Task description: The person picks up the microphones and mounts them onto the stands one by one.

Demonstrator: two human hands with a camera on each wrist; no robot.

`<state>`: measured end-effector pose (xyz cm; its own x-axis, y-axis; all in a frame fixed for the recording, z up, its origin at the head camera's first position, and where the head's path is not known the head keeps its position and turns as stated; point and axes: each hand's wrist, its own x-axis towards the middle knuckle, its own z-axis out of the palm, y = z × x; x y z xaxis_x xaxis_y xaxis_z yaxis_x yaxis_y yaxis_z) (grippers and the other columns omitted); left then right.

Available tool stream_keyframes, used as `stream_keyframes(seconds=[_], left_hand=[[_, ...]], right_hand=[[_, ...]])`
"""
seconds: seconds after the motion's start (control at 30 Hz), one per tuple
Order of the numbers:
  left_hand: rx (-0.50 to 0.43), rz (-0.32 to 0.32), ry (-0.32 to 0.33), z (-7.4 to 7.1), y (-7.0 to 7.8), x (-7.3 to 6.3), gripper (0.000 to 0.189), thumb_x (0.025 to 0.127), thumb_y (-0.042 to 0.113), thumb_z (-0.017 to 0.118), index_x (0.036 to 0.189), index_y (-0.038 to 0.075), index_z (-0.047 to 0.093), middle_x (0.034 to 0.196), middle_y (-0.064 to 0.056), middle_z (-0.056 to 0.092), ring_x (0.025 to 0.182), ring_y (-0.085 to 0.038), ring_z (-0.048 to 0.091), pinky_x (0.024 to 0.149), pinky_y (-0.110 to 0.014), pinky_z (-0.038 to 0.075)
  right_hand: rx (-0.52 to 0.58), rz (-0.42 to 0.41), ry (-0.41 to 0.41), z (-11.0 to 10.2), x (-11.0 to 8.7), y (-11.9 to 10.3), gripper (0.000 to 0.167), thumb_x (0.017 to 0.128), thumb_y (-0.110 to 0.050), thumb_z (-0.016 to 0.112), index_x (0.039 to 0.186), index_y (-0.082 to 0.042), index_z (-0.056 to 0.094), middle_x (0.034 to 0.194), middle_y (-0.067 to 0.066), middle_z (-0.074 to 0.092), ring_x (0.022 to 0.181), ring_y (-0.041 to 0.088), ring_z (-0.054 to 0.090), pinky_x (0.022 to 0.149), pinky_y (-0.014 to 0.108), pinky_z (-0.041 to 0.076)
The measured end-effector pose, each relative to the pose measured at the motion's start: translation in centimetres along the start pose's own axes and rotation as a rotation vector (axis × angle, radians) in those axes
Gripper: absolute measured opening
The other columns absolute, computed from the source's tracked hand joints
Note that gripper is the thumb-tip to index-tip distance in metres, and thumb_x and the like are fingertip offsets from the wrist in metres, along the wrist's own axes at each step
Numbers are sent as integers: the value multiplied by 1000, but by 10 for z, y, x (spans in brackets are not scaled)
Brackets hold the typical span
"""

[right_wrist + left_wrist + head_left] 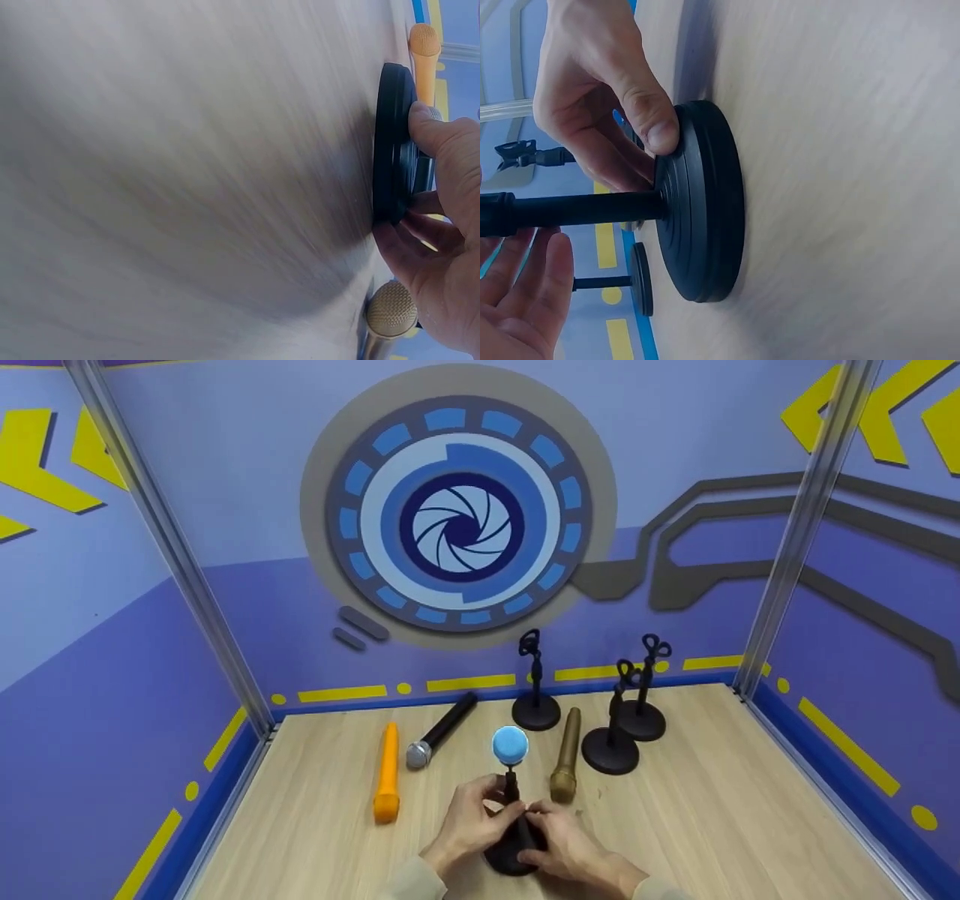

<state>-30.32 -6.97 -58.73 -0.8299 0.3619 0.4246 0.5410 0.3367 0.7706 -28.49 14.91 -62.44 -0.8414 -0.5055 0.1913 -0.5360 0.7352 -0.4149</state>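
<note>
A black microphone stand with a round base stands upright near the front of the table, between my hands. Above its pole shows a light-blue rounded head; whatever lies below that head is mostly hidden. My left hand holds the pole, thumb and fingers on either side of it. With my right hand I grip the rim of the base, the thumb on its upper face, as both wrist views show. Just beyond the right hand lies a gold microphone.
An orange microphone and a black microphone with a silver head lie to the left. Three more black stands are at the back: one in the middle, two at right. Walls with metal posts enclose the table.
</note>
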Motion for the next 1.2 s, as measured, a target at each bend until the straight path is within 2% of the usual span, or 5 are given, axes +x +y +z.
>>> stream_keyframes(seconds=[0.27,0.37,0.63,0.9,1.2], left_hand=[[39,24,-46,-3,-2,-2,15,103,12,77,117,10,79,110,-8,84,99,-9,78,74,-25,65],[62,47,-22,0,-2,-2,11,101,10,77,112,13,78,104,-6,83,96,-7,76,73,-20,62],[119,80,45,5,-3,-2,13,95,6,80,102,14,74,95,-4,81,89,-7,75,68,-28,65],[118,29,101,10,-3,-3,21,94,17,87,97,16,67,89,0,79,82,0,70,67,-18,59],[103,7,114,9,-3,-3,30,95,35,91,99,16,68,89,-1,80,80,-8,75,67,-23,62]], right_hand=[[-35,-6,-13,-1,0,1,59,94,-40,91,137,-2,76,133,12,72,119,30,74,104,47,64],[-47,-29,1,-2,-1,1,60,95,-41,90,137,-1,76,132,12,72,118,31,74,103,48,64],[-79,-54,12,-2,-3,1,63,96,-46,88,137,0,76,132,13,73,119,33,74,102,49,64],[-77,-55,37,0,-2,-1,61,93,-44,91,135,-1,77,130,11,73,119,31,74,103,48,63],[-73,-60,28,-2,-3,-1,61,95,-43,90,137,-1,76,130,12,73,118,30,74,102,47,64]])
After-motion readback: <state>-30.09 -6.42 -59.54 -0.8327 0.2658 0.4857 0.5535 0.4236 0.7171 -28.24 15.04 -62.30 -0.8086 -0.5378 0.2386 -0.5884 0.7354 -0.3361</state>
